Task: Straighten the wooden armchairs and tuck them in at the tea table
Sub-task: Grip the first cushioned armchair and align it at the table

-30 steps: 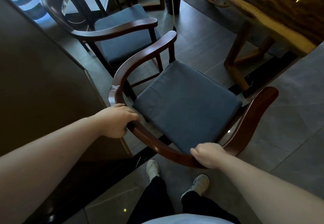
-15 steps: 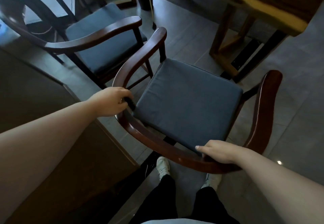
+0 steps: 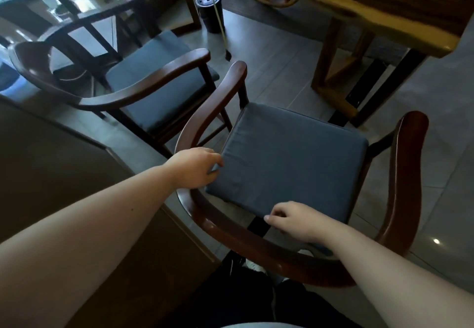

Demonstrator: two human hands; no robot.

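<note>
A dark wooden armchair [image 3: 230,235] with a curved back rail stands right in front of me, facing the tea table [image 3: 384,19] at the upper right, its seat outside the table edge. Its blue-grey seat cushion [image 3: 289,158] lies on the seat. My left hand [image 3: 195,167] grips the cushion's left edge beside the left armrest. My right hand [image 3: 292,221] curls on the cushion's near edge, just inside the back rail. A second matching armchair [image 3: 143,89] stands to the left, angled, its armrest close to the near chair's left arm.
A black cylindrical bin [image 3: 210,12] stands on the tiled floor beyond the chairs, with a pale cord [image 3: 220,27] hanging in front of it. The table's wooden leg [image 3: 331,71] stands ahead of the seat. A dark cabinet [image 3: 51,161] runs along my left.
Both hands have left the curved back rail and moved forward onto the seat cushion's edges. The chair has turned to face the table more squarely.
</note>
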